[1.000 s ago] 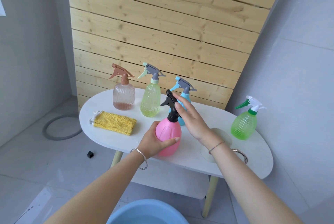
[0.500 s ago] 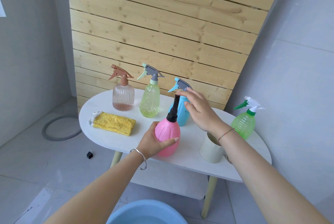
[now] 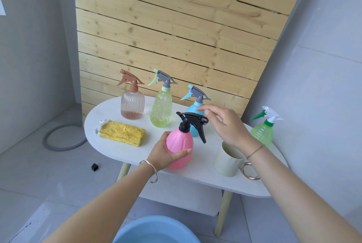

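Note:
A pink spray bottle (image 3: 179, 144) with a black trigger head (image 3: 191, 122) stands upright near the front edge of the white oval table (image 3: 121, 150). My left hand (image 3: 164, 152) grips its pink body from the left. The trigger hangs down on the right side. My right hand (image 3: 229, 127) hovers at the right end of the black head. Its fingers are loosely curled and its thumb tip sits just above the nozzle end, holding nothing that I can see.
A pale cup (image 3: 227, 161) with a metal handle stands under my right wrist. Behind are a blue bottle (image 3: 193, 111), a yellow-green bottle (image 3: 161, 109) and a brown-headed clear bottle (image 3: 132, 105); a green bottle (image 3: 262, 133) stands far right. A yellow cloth (image 3: 122, 133) lies left, a blue basin (image 3: 154, 231) below.
The black head has turned so its trigger now points right. My right hand has come off the top of the head and moved to its right end. The left hand's grip is unchanged.

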A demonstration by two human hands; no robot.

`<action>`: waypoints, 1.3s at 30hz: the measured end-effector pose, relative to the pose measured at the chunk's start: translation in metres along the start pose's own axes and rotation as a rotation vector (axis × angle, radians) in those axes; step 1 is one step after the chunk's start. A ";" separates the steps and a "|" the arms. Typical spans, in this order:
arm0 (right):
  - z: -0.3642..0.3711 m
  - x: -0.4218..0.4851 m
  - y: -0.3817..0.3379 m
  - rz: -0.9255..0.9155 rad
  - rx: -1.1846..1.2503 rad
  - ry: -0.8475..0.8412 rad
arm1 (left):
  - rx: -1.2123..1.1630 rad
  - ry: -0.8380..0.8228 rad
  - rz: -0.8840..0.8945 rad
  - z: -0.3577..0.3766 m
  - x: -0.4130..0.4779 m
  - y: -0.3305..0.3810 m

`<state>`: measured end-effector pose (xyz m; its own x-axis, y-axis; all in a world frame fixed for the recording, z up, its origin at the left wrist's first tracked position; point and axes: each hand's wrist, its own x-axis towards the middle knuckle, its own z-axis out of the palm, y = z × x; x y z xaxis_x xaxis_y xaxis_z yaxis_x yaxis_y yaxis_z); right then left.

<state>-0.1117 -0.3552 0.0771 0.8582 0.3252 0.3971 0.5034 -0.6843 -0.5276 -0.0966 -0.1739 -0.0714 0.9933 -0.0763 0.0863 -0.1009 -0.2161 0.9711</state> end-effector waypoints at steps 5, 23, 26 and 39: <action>-0.004 -0.003 0.007 0.158 0.161 -0.049 | 0.005 -0.008 0.000 -0.001 0.001 0.000; 0.042 0.011 -0.030 0.250 -0.463 0.080 | 0.027 0.068 -0.017 0.008 -0.002 0.005; 0.018 0.014 -0.022 0.493 0.243 -0.043 | 0.145 -0.042 -0.007 -0.003 0.007 0.000; 0.061 0.010 0.033 0.282 0.570 -0.217 | 0.054 -0.215 0.049 -0.020 0.012 0.001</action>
<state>-0.0806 -0.3351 0.0175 0.9355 0.3486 0.0576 0.1801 -0.3302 -0.9265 -0.0837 -0.1559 -0.0647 0.9532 -0.2923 0.0776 -0.1569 -0.2586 0.9532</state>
